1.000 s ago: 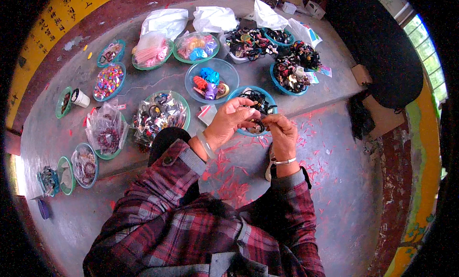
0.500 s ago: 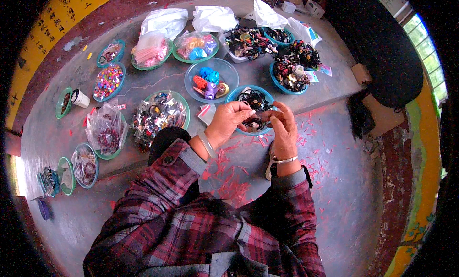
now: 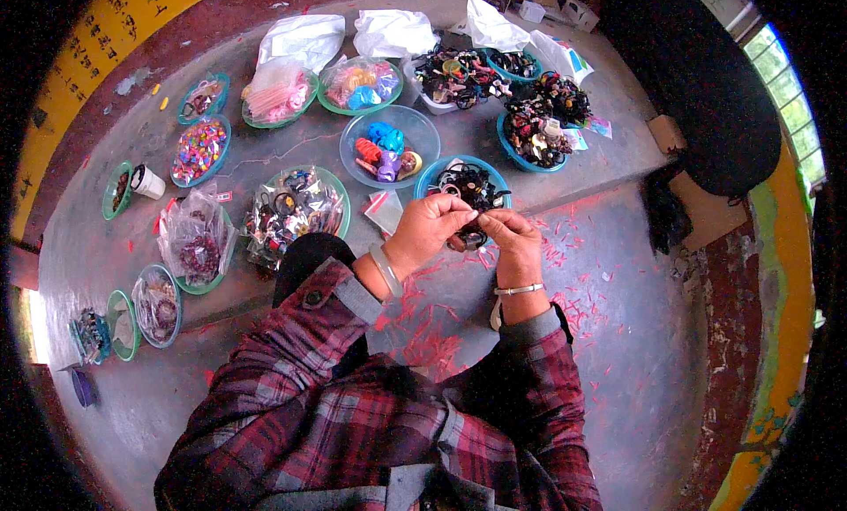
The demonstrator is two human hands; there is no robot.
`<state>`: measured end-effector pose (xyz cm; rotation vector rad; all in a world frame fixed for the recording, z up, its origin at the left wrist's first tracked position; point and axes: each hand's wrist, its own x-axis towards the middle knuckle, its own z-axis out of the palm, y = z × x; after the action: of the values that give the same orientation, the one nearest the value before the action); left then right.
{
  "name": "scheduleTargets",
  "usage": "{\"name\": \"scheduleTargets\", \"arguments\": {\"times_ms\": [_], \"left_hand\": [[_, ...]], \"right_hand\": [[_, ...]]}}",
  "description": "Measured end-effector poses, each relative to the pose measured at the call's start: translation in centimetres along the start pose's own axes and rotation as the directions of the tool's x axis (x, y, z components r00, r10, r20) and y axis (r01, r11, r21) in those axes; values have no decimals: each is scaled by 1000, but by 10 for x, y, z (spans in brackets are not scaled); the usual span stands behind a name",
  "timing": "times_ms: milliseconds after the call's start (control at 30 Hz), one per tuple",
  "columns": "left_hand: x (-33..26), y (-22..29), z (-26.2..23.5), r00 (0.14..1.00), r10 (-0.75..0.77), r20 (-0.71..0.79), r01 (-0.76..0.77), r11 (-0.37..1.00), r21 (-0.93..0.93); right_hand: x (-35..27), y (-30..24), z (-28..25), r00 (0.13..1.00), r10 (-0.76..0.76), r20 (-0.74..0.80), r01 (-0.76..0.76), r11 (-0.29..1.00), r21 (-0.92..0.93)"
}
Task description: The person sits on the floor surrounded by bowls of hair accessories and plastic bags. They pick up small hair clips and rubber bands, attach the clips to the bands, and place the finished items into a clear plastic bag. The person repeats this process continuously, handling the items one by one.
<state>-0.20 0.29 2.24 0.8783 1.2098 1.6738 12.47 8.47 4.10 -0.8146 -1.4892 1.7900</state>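
Observation:
My left hand (image 3: 415, 238) and my right hand (image 3: 519, 251) meet fingertip to fingertip over the near side of a blue bowl (image 3: 422, 178). Both are closed in a pinch. Whatever lies between the fingertips is too small to make out. Black elastic hair ties (image 3: 472, 183) with small light pieces among them fill the bowl. Just below the pinch shows a dark looped piece (image 3: 470, 238); whether it hangs from my fingers or lies in the bowl, I cannot tell.
Beyond stands a clear basin (image 3: 348, 149) of blue, red and purple pieces. A green bowl (image 3: 346, 209) of bagged hair ties sits left, a bowl of colourful beads (image 3: 201, 149) farther left. More hair ties (image 3: 536, 139) are heaped right. Red scraps (image 3: 432, 343) litter the floor below a step.
My right hand has come in leftward and its fingers have closed, so its fingertips now touch those of my left hand. The left hand has hardly moved.

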Motion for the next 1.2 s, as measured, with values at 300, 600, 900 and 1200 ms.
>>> {"name": "scheduleTargets", "arguments": {"times_ms": [300,600,900,1200], "left_hand": [[1,1,-5,997,-33,67,41,990,-133],[-1,13,-7,999,-52,15,52,998,-38],[11,-5,-15,809,508,294,-557,506,659],[3,7,-19,953,197,229,-296,763,575]], "right_hand": [[2,1,-6,1000,8,11,-9,1000,25],[5,0,-16,995,-84,-51,81,995,-53],[1,-8,-9,880,-400,257,472,666,-577],[-4,-16,-5,881,-384,275,472,699,-537]]}}
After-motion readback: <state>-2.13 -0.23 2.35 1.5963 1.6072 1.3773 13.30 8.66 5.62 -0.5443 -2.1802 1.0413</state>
